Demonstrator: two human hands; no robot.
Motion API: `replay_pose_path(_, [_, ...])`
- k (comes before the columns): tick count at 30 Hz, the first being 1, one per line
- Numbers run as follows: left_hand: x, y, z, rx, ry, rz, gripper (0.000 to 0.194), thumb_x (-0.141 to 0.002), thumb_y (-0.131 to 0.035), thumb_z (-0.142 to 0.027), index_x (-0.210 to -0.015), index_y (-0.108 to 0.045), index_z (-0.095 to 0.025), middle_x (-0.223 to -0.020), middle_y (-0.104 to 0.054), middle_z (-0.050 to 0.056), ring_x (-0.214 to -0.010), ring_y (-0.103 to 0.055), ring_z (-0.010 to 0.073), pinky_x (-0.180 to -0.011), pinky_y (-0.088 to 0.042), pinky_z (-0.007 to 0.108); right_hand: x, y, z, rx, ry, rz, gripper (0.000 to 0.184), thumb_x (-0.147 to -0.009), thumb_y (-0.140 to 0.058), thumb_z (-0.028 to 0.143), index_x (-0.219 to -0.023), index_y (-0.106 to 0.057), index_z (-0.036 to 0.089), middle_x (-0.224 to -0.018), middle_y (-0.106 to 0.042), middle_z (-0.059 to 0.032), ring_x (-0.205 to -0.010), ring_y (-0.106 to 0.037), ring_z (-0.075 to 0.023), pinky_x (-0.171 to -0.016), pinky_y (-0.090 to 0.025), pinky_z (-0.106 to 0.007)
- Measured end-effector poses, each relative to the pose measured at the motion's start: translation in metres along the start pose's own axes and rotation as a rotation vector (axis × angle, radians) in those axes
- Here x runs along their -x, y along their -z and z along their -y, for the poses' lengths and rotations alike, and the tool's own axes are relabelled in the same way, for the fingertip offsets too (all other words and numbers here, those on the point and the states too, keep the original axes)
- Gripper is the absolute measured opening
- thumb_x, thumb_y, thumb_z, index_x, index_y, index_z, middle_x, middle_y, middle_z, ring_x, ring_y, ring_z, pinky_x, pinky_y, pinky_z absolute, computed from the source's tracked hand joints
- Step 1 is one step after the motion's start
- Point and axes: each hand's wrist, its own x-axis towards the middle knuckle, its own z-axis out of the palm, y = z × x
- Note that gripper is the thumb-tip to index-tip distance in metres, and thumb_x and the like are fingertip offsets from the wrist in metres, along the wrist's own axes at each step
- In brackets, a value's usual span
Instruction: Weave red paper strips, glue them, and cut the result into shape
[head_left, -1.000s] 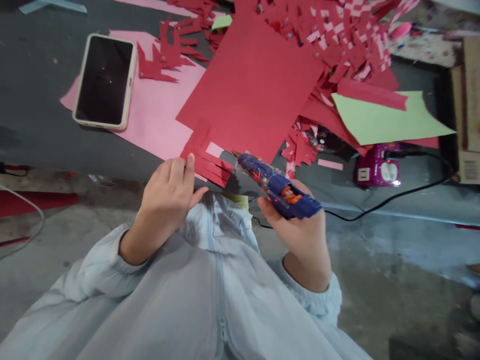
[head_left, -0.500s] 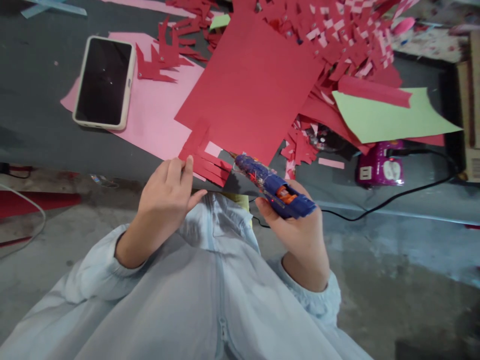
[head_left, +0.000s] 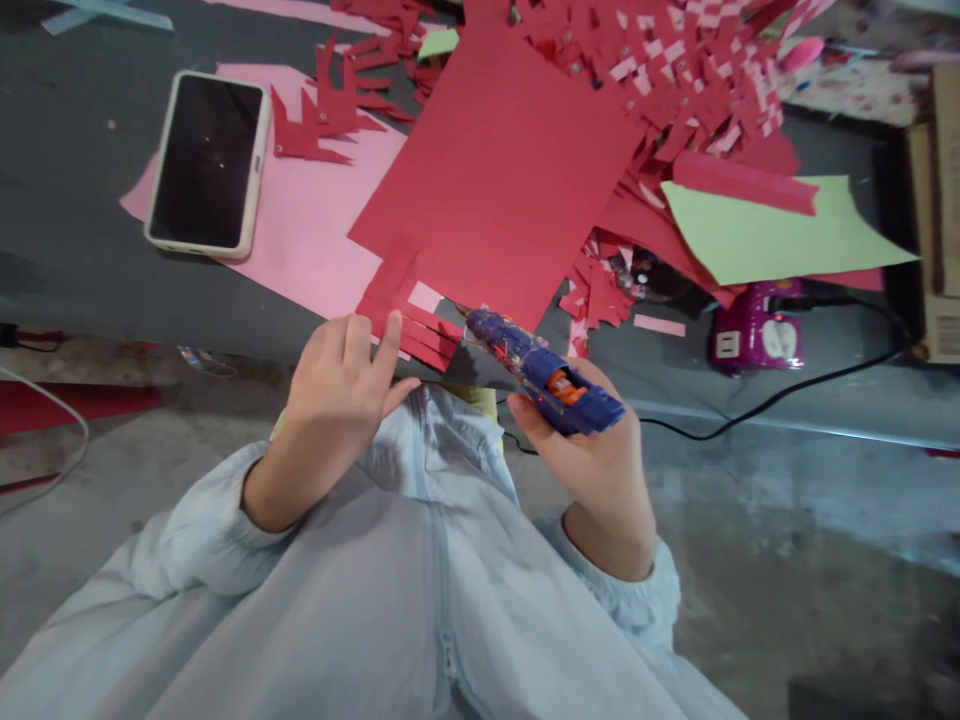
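A blue hot glue gun [head_left: 536, 365] is gripped in my right hand [head_left: 592, 455], its nozzle pointing up and left over the near corner of a large red paper sheet [head_left: 502, 170]. My left hand [head_left: 337, 400] rests at the table's front edge, fingers stretched out and thumb apart. Its fingertips lie on or beside a red paper piece cut into strips [head_left: 424, 335]. Whether they press on it I cannot tell. Just left of the nozzle is a small pink paper rectangle [head_left: 425, 297].
A phone [head_left: 210, 165] lies on pink paper [head_left: 315, 220] at the left. Woven red and pink paper strips [head_left: 675, 75] pile up at the back. On the right are a green sheet [head_left: 780, 235] and a purple power socket block [head_left: 757, 330] with a black cord [head_left: 787, 392] plugged in.
My left index finger has spread away from the others and shifted right over the strips. The glue gun in my right hand has moved slightly left.
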Motion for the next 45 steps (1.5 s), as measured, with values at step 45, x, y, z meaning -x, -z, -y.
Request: replay_pose_path(45, [-0.021, 0.008, 0.014, 0.069, 0.017, -0.102, 0.039, -0.098, -0.047, -0.026, -0.125, -0.063, -0.003, -0.116, -0.070, 0.018, -0.107, -0.061, 0.0320, -0.085, -0.053, 0.045, -0.005, 0.004, -0.003, 0.044, 0.040, -0.040, 0.021, -0.080, -0.070, 0.036, -0.096, -0.064, 0.025, -0.069, -0.065, 0.0024, -0.054, -0.056, -0.0139, -0.052, -0.046, -0.026])
